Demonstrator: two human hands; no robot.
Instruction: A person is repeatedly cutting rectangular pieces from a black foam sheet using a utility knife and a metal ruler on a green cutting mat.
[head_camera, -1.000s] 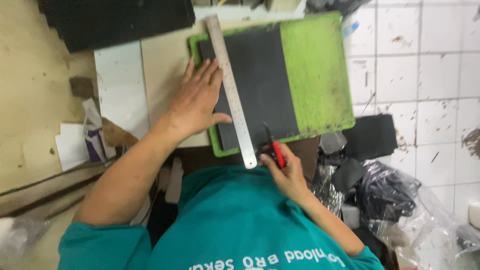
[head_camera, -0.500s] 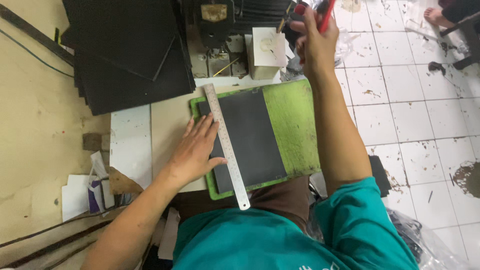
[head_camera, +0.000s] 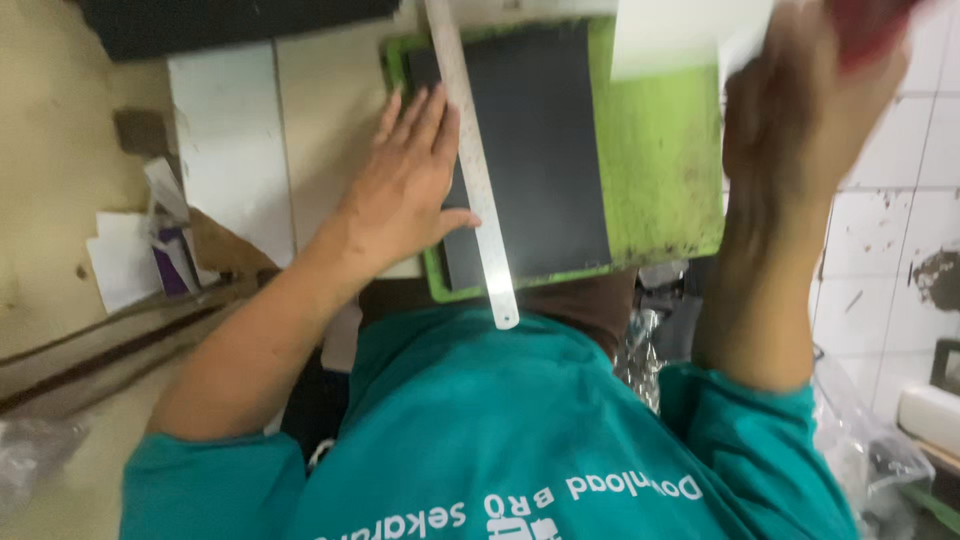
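Observation:
My left hand lies flat with fingers spread on a dark grey sheet, pressing against a steel ruler that runs lengthwise over the sheet. The sheet rests on a green cutting mat. My right hand is raised near the camera, blurred, closed around a red-handled tool at the top right, beside a white sheet.
A stack of black sheets lies at the top left. White boards sit left of the mat, with paper scraps further left. White floor tiles and plastic bags are on the right.
My right hand went from the mat's near edge up to the far bench, and now hovers close to the camera over the mat's right side. The left hand stayed on the ruler.

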